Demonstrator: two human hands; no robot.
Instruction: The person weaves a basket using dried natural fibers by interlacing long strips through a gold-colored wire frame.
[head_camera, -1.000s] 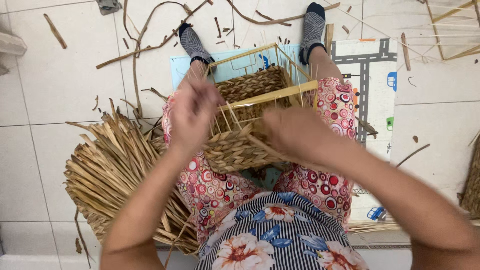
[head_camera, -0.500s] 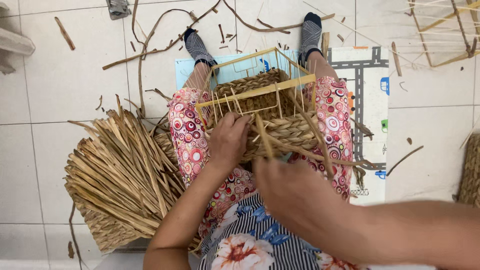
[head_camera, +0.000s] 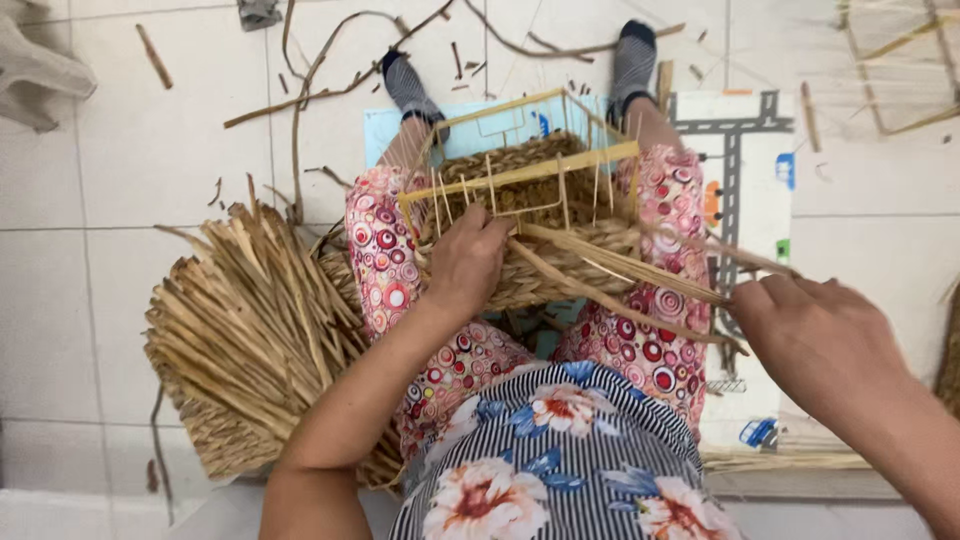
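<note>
White printed sheet (head_camera: 740, 150) with grey, blue, orange marks, right floor

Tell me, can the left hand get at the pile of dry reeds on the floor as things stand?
Probably yes. The reeds lie just beside the left knee, with nothing between them and the left hand. That hand presses on the basket now, so it would have to let go first.

The light is bright, soft and even, with only weak shadows on the floor tiles (head_camera: 120, 250). Edges bend slightly; the near right hand (head_camera: 820, 340) looks a little blurred.
</note>
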